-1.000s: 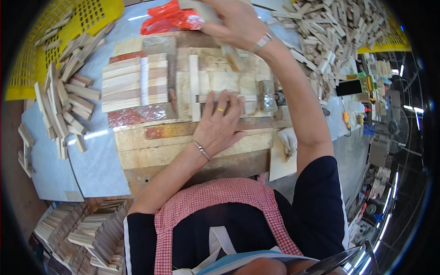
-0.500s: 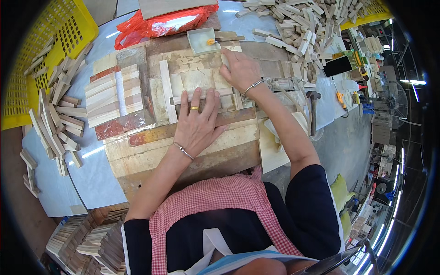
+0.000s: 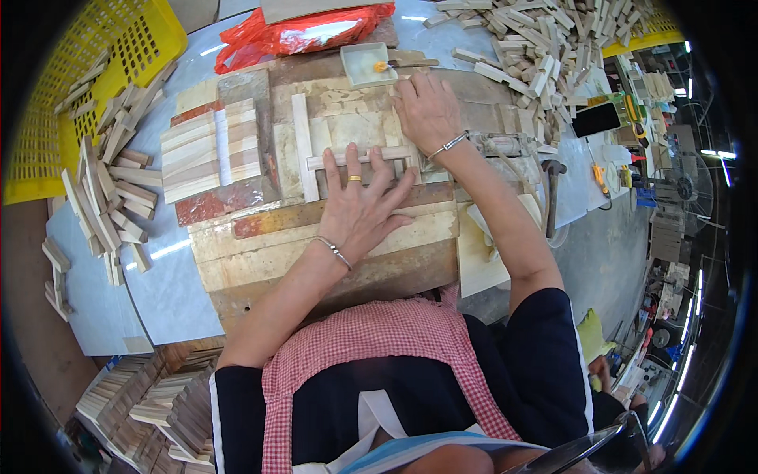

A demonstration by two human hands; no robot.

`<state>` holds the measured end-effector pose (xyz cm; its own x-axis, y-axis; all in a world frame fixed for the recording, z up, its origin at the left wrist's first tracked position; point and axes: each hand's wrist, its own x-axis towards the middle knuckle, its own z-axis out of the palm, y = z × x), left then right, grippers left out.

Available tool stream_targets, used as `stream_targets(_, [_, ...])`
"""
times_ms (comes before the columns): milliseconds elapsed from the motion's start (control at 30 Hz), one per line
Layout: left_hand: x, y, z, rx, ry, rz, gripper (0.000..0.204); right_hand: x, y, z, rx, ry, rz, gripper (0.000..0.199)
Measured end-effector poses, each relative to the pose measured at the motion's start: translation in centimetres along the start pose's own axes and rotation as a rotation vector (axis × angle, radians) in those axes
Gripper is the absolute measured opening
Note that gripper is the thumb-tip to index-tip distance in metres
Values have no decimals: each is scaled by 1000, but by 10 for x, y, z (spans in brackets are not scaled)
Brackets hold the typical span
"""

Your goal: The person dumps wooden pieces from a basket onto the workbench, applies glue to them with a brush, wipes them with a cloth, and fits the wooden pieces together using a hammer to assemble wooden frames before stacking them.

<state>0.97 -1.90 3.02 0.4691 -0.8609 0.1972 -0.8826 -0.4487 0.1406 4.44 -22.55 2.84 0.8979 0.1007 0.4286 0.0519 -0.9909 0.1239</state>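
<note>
My left hand [image 3: 365, 188] lies with fingers spread over a short wooden crosspiece [image 3: 317, 162], pressing it on the worn work board [image 3: 332, 272]. The left end of the crosspiece meets a pale upright wooden strip [image 3: 304, 142]. My right hand [image 3: 430, 117] is closed, its fingers curled over the far end of another wooden strip [image 3: 410, 167], mostly hidden beneath the hand; its near end shows by the crosspiece's right end. Just beyond my right hand sits a shallow square dish [image 3: 362, 73] with an orange-tipped thing on its rim.
Joined wooden slats [image 3: 189, 158] lie at left, beside loose wood pieces [image 3: 118, 193] and a yellow basket [image 3: 150, 39]. A large heap of notched pieces [image 3: 545, 47] fills the far right. A hammer [image 3: 553, 189], phone [image 3: 596, 117] and red plastic bag [image 3: 304, 35] lie around the board.
The view has shifted slightly, moving the bench rightward in the picture. My right hand has curled further over the strip, whose pale end showed before. My left hand stays on the crosspiece, fingers wider apart.
</note>
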Motion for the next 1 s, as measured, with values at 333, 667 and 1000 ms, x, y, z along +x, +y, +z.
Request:
stream_targets(333, [-10,-8,4,-38,27,4,66,-78,14,-89,322,24,267,14])
stream_targets(667, [-9,-7,5,-87,113,9,76,-199,5,-105,393,-119,540,33])
stream_targets(1000, [-16,-2,8,-106,105,2,74,-50,-18,-51,344,-87,179,25])
